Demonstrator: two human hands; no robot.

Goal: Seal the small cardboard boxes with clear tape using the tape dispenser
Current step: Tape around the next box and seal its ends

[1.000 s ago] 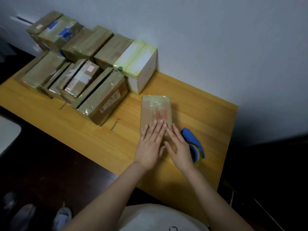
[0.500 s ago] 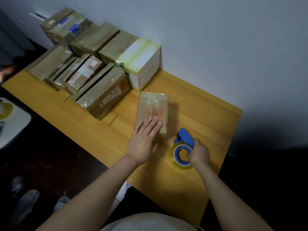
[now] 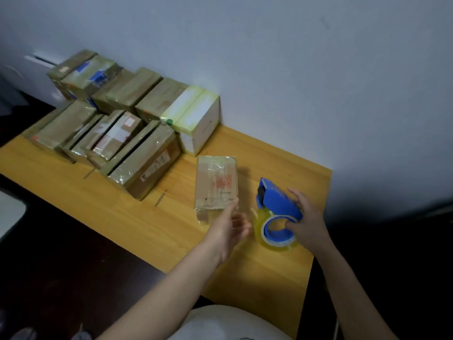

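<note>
Most of the work looks done: the pile of boxes (image 3: pixel 137 153) to the far left of the small box (image 3: pixel 217 186) shines with clear wrap on nearly every face, and the white box (image 3: pixel 196 121) just behind the small box is banded with tape too. The small box lies flat on the desk (image 3: pixel 122 217) in front of me, glossy and wrinkled at its far end and creased at its near end, so I judge it partly taped, with at least one more strip to lay before it joins the pile. My right hand (image 3: pixel 306 222) grasps the tape dispenser (image 3: pixel 277 202) just to the right of the small box, thumb hooked into the core of the clear tape roll (image 3: pixel 278 235) and fingers curled over the blue guard. My left hand (image 3: pixel 230 227) is blurred at the small box's near right corner, fingers loose and spread, holding nothing that I can make out; whether it touches the cardboard I cannot tell. A second ago both my palms lay flat on top of the small box. Half a second ago my left hand was pressing it while my right only reached the dispenser where it lay. Now the left is off the lid and the dispenser is in my grip, tipped up with its cutter end pointing away from me.
</note>
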